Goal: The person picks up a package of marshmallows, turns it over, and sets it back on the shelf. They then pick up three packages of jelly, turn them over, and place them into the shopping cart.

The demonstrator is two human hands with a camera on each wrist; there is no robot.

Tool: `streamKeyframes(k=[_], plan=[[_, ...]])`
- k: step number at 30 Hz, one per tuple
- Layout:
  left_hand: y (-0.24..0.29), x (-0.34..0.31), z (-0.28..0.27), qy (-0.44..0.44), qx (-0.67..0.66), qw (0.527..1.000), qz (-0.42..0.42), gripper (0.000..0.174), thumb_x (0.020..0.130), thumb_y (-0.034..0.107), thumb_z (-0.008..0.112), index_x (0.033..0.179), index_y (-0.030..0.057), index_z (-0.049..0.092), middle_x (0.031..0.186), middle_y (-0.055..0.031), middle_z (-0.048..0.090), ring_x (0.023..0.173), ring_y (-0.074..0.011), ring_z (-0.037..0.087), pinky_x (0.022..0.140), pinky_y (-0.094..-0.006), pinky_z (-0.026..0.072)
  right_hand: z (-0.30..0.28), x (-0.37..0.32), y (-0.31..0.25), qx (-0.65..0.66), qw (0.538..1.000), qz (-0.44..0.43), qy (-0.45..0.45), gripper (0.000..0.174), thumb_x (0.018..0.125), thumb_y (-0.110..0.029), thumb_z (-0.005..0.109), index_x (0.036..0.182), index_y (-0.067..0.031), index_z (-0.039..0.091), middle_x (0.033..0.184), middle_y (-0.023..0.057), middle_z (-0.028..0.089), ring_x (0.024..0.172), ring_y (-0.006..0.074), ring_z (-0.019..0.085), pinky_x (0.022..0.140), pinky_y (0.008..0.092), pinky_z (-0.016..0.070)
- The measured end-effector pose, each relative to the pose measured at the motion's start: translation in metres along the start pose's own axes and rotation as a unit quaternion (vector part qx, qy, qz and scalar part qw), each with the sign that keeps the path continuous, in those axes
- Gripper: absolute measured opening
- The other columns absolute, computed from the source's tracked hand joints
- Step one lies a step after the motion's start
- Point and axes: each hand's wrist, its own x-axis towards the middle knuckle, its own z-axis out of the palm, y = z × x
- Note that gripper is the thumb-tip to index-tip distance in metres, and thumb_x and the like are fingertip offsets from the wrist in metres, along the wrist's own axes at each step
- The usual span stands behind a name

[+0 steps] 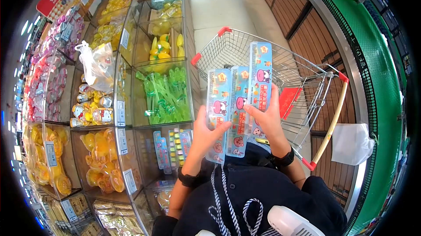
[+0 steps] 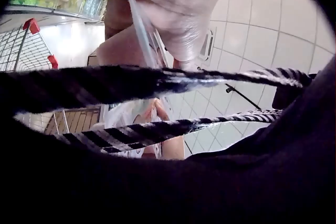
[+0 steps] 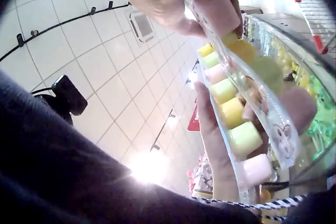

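In the head view, three long blue packs with cartoon animals are held side by side in front of the body. My left hand point(image 1: 202, 136) grips the left pack point(image 1: 219, 87), its thumb lying across the front. The right hand point(image 1: 272, 124) holds the right pack point(image 1: 262, 62), which sits higher, and its thumb presses on the middle pack point(image 1: 239, 84). From the right wrist, a row of pastel jelly cups point(image 3: 232, 111) shows along the back of one pack. The left wrist view is partly covered by striped drawstrings point(image 2: 131, 82); a pack's thin edge point(image 2: 144, 32) shows at the hand.
A wire shopping cart point(image 1: 298, 73) with red corners stands just ahead. Clear bins point(image 1: 162, 93) of green and yellow packaged goods line the left, with similar blue packs point(image 1: 161, 150) lower down. A green-topped counter point(image 1: 351, 34) runs along the right. A white bag point(image 1: 351, 144) hangs there.
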Motion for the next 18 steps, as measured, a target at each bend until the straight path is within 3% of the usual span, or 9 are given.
streamKeyframes(k=[3, 6, 10, 12, 15, 18], plan=[[0.004, 0.0, -0.002, 0.0, 0.048, 0.997, -0.052, 0.051, 0.071, 0.017, 0.07, 0.11, -0.0005, 0.041, 0.1, -0.0078, 0.054, 0.09, -0.0113, 0.052, 0.077, -0.0254, 0.0437, 0.0, -0.001, -0.009, 0.009, 0.999, 0.031, 0.001, 0.064, 0.069, 0.004, 0.064, 0.12, -0.0013, 0.024, 0.103, 0.0103, 0.052, 0.09, 0.0143, 0.056, 0.073, 0.0267, 0.0482], [0.003, 0.002, 0.001, 0.034, 0.06, 0.997, -0.044, 0.046, 0.072, 0.022, 0.071, 0.102, 0.0008, 0.044, 0.087, -0.0072, 0.058, 0.075, -0.0094, 0.054, 0.063, -0.0232, 0.0464, -0.002, -0.001, -0.014, -0.011, 0.997, 0.073, 0.003, 0.065, 0.069, 0.003, 0.065, 0.12, -0.0018, 0.025, 0.101, 0.0097, 0.053, 0.087, 0.0129, 0.057, 0.069, 0.0242, 0.0479], [0.003, 0.002, 0.0, 0.027, 0.055, 0.996, -0.069, 0.041, 0.075, 0.022, 0.068, 0.1, 0.0006, 0.043, 0.085, -0.0064, 0.058, 0.066, -0.0079, 0.054, 0.054, -0.0216, 0.0451, -0.005, 0.0, -0.009, -0.004, 0.997, 0.077, -0.016, 0.067, 0.068, 0.002, 0.066, 0.121, -0.0019, 0.024, 0.101, 0.0092, 0.054, 0.086, 0.0119, 0.057, 0.063, 0.022, 0.0467], [-0.003, 0.003, 0.0, 0.024, 0.027, 0.996, -0.077, 0.04, 0.076, 0.021, 0.067, 0.099, 0.0006, 0.043, 0.084, -0.0066, 0.058, 0.064, -0.0079, 0.054, 0.052, -0.0215, 0.0446, 0.0, 0.0, -0.014, -0.01, 0.996, 0.086, -0.015, 0.068, 0.068, 0.002, 0.066, 0.121, -0.0017, 0.024, 0.102, 0.0097, 0.053, 0.088, 0.0128, 0.056, 0.067, 0.0238, 0.0473], [-0.007, 0.004, 0.003, 0.03, 0.007, 0.999, -0.015, 0.037, 0.078, 0.02, 0.065, 0.1, 0.001, 0.042, 0.085, -0.0069, 0.058, 0.063, -0.0072, 0.054, 0.049, -0.0207, 0.0437, 0.0, 0.0, -0.009, -0.007, 0.998, 0.065, -0.015, 0.069, 0.069, 0.003, 0.066, 0.122, -0.0015, 0.023, 0.104, 0.0105, 0.052, 0.093, 0.0145, 0.055, 0.074, 0.0268, 0.0473], [0.011, 0.001, 0.001, -0.009, 0.042, 0.993, -0.112, 0.042, 0.079, 0.024, 0.064, 0.107, 0.0004, 0.042, 0.096, -0.0072, 0.055, 0.084, -0.0097, 0.053, 0.07, -0.0231, 0.0453, 0.001, 0.0, -0.005, 0.008, 0.999, 0.045, -0.019, 0.068, 0.069, 0.004, 0.065, 0.122, -0.0014, 0.023, 0.106, 0.0113, 0.051, 0.096, 0.016, 0.054, 0.079, 0.0294, 0.0464]])
